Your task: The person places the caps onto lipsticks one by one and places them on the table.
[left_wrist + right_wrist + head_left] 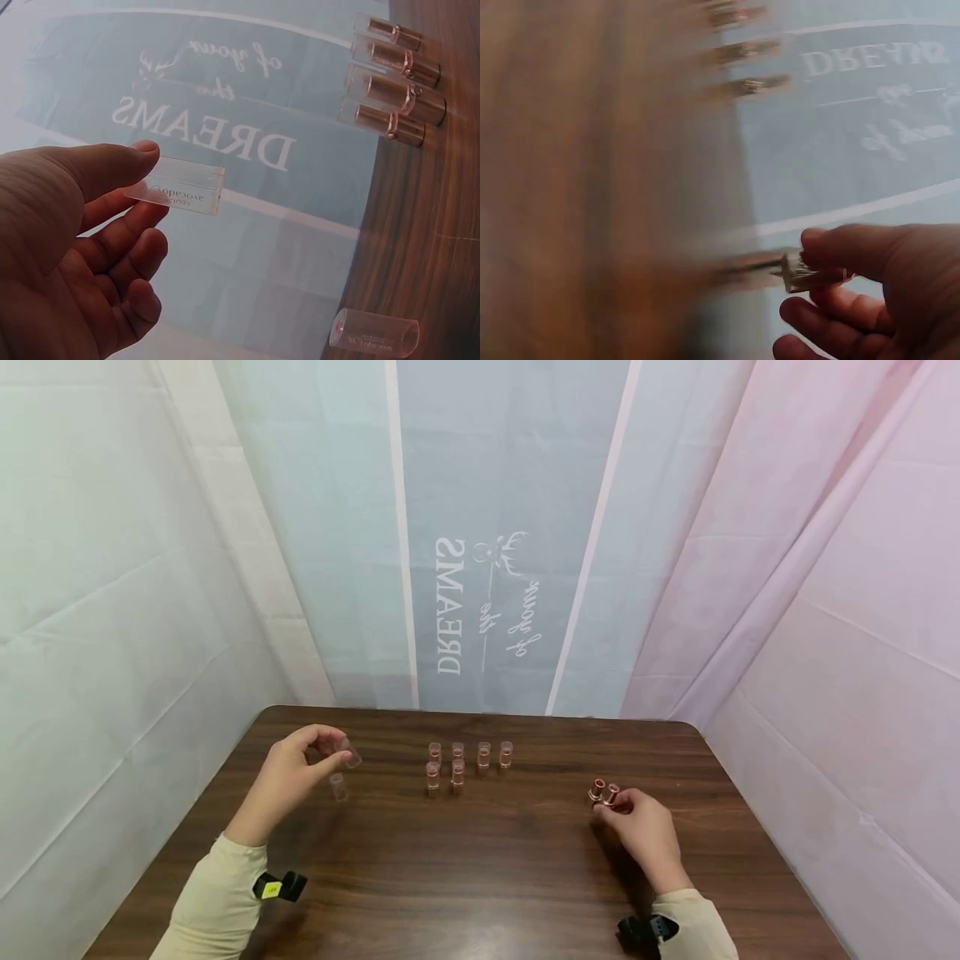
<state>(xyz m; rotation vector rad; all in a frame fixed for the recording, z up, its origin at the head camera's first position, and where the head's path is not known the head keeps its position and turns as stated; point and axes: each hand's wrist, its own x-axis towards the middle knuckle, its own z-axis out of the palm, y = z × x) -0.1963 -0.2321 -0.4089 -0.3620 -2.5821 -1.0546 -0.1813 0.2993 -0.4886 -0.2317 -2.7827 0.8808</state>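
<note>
My left hand (pixel 288 777) pinches a clear lipstick cap (pixel 184 186) between thumb and fingers, raised above the left part of the table. Below it, a second clear cap (pixel 339 788) stands upright on the wood. On the right, my right hand (pixel 647 833) pinches an uncapped rose-gold lipstick tube (pixel 611 793) by thumb and finger. Just left of that tube is another uncapped lipstick tube (pixel 597 789). The right wrist view is blurred, though the held tube (pixel 799 274) shows at the fingertips.
Several capped lipsticks (pixel 458 775) stand upright in two rows near the back middle of the brown wooden table (pixel 450 877). Behind the table hangs a pale curtain (pixel 517 468) with mirrored lettering. White cloth (pixel 862 693) encloses the sides.
</note>
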